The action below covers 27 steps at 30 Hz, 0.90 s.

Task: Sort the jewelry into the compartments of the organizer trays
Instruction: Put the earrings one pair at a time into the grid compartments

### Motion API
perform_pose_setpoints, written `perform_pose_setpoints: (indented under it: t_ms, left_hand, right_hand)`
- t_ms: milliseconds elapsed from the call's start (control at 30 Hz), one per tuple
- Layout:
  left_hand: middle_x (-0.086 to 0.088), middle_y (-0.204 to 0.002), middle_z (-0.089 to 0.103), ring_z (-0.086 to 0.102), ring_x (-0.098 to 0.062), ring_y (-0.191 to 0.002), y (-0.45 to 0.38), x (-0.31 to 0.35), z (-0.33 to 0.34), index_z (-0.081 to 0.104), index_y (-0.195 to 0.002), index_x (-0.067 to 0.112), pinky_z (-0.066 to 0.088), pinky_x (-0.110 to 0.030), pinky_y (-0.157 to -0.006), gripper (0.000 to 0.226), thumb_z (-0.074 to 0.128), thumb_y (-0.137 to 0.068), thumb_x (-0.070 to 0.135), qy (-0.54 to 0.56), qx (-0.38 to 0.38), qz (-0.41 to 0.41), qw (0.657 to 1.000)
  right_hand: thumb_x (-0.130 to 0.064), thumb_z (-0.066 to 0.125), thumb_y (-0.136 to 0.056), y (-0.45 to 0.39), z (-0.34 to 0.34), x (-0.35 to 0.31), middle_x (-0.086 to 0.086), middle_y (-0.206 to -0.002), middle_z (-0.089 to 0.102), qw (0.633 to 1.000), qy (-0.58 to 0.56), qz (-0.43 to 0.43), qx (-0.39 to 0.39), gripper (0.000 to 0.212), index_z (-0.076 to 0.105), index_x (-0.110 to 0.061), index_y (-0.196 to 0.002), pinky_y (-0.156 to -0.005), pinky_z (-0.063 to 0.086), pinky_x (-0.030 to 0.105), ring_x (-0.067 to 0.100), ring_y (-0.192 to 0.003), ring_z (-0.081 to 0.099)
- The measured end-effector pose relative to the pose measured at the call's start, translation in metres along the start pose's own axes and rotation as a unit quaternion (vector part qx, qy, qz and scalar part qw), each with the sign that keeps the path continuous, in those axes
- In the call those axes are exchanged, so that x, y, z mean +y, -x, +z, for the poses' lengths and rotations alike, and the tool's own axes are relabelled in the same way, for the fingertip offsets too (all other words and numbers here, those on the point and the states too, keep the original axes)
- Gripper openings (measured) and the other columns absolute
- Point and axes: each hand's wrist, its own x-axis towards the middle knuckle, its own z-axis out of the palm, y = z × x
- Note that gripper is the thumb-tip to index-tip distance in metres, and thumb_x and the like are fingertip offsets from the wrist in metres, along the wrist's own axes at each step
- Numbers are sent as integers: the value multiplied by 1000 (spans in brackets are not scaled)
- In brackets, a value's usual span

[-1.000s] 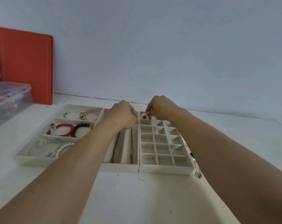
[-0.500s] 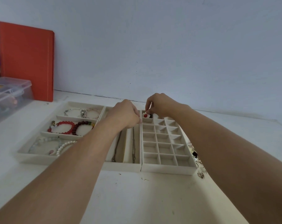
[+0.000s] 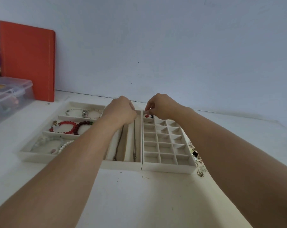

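Note:
Three cream organizer trays stand side by side. The left tray holds bracelets, among them a red beaded bracelet. Thin chains lie in the long slots of the middle tray. In the far-left cell of the grid tray sits a small red, white and black piece. My right hand hovers just above that cell with its fingertips pinched; whether they hold anything is hidden. My left hand is curled into a fist over the far end of the middle tray.
Loose jewelry lies on the white table beside the grid tray's right wall, with a ring near its front corner. An orange folder leans on the wall at the back left, behind a clear plastic box.
My right fingertips have lifted slightly off the red piece, which stays in the far-left cell. My left hand has kept its place beside it.

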Motion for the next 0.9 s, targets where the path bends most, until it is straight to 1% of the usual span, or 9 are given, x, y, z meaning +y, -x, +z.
perform_pose_setpoints:
  t_ms: [100, 167, 267, 367, 433, 500, 600, 700, 900]
  left_hand:
    - [-3, -96, 65, 62, -29, -102, -1, -18, -19, 71, -99, 16, 51, -32, -84, 17, 65, -84, 19, -56, 30, -32, 997]
    - [-8, -103, 68, 62, -31, -100, 1, -33, -30, 70, -100, 14, 54, -36, -85, 22, 62, -81, 19, -93, 49, -59, 993]
    - [-15, -106, 67, 64, -34, -97, 10, -41, -37, 67, -104, 8, 57, -40, -84, 27, 64, -81, 23, -132, 36, -78, 988]
    - [-18, -109, 65, 65, -34, -98, 16, -40, -41, 64, -109, 4, 55, -37, -80, 29, 63, -84, 17, -154, 20, -66, 986]
    - [-17, -109, 63, 64, -33, -100, 20, -36, -45, 59, -102, 2, 51, -33, -74, 20, 62, -83, 8, -178, 13, -63, 982]
    - [-13, -97, 57, 62, -31, -95, 23, -35, -50, 50, -94, 7, 45, -32, -69, 13, 58, -84, 3, -199, 20, -58, 978]
    - [-5, -76, 46, 52, -22, -70, 25, -37, -53, 44, -79, 7, 42, -30, -60, 14, 55, -85, 1, -217, 28, -61, 974]
    - [-6, -72, 47, 47, -18, -60, 25, -40, -53, 42, -72, 9, 36, -27, -48, 20, 55, -84, 0, -210, 19, -62, 975]
    - [-7, -74, 49, 47, -17, -59, 24, -41, -56, 43, -72, 9, 34, -25, -44, 21, 58, -84, 1, -205, 5, -64, 977]
  right_hand:
    - [-22, 70, -91, 15, -2, -8, -4, -76, 72, 1000, -21, 10, -13, 9, 78, -19, -88, -61, 47, 22, 0, -51, 56]
    - [-24, 71, -90, 24, 2, -14, -5, -77, 69, 999, -29, 17, -21, 10, 79, -18, -92, -65, 49, 23, 0, -60, 58]
    - [-26, 76, -87, 30, 8, -19, -5, -92, 69, 998, -49, 37, -14, 14, 78, -18, -99, -82, 56, 29, 12, -83, 63]
    - [-27, 79, -85, 32, 10, -25, -2, -97, 68, 995, -82, 54, -22, 21, 75, -17, -103, -91, 57, 35, 18, -86, 65]
    - [-27, 77, -87, 36, 10, -29, -1, -98, 68, 995, -85, 52, -27, 24, 74, -16, -108, -89, 57, 33, 18, -85, 66]
    - [-27, 76, -89, 38, 10, -33, -1, -97, 68, 995, -78, 55, -22, 27, 73, -15, -113, -85, 55, 28, 16, -81, 64]
    - [-25, 74, -90, 41, 10, -36, 3, -105, 70, 996, -70, 59, -23, 33, 71, -12, -120, -84, 53, 27, 16, -83, 63]
    - [-26, 74, -91, 42, 9, -39, 4, -114, 72, 997, -53, 59, -19, 37, 69, -11, -124, -86, 51, 26, 14, -88, 58]
    - [-25, 74, -91, 44, 9, -45, -10, -74, 58, 996, -50, 75, -28, 37, 67, -9, -124, -89, 55, 30, 16, -81, 61]
